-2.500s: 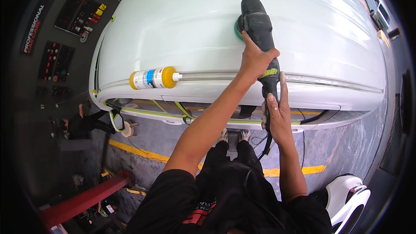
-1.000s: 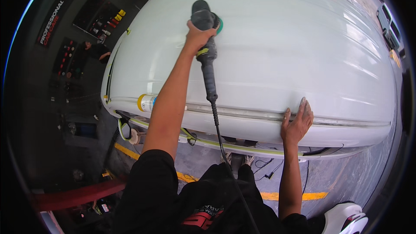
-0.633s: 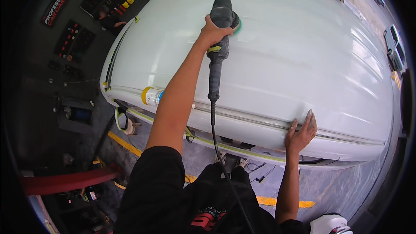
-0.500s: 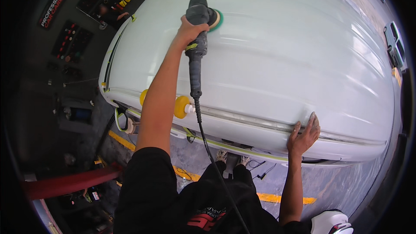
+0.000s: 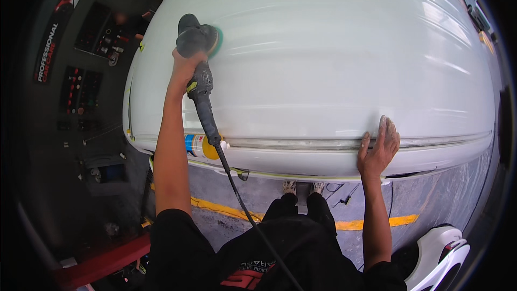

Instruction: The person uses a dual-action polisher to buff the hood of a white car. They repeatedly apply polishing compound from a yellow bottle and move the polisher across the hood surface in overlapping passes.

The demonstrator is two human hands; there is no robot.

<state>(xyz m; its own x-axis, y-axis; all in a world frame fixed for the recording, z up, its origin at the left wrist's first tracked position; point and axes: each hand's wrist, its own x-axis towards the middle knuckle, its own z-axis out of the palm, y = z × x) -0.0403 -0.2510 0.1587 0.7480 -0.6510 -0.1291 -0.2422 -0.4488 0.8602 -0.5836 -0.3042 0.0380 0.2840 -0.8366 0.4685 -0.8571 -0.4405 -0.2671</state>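
Polishing a white car panel, one hand on the tool, one braced on the edge.

The white car body (image 5: 323,64) fills the upper centre and right of the frame. At upper left, the left hand (image 5: 186,67) has its fingers wrapped around a dark polisher (image 5: 198,54) with a green pad, pressed to the panel; its black cord (image 5: 242,205) trails down to lower centre. The right hand (image 5: 379,148), centre right, lies flat with fingers spread on the panel's lower edge. A bottle (image 5: 202,146) with yellow cap and blue label lies at centre left. A dark rectangular sign (image 5: 51,48) with white lettering sits far upper left.
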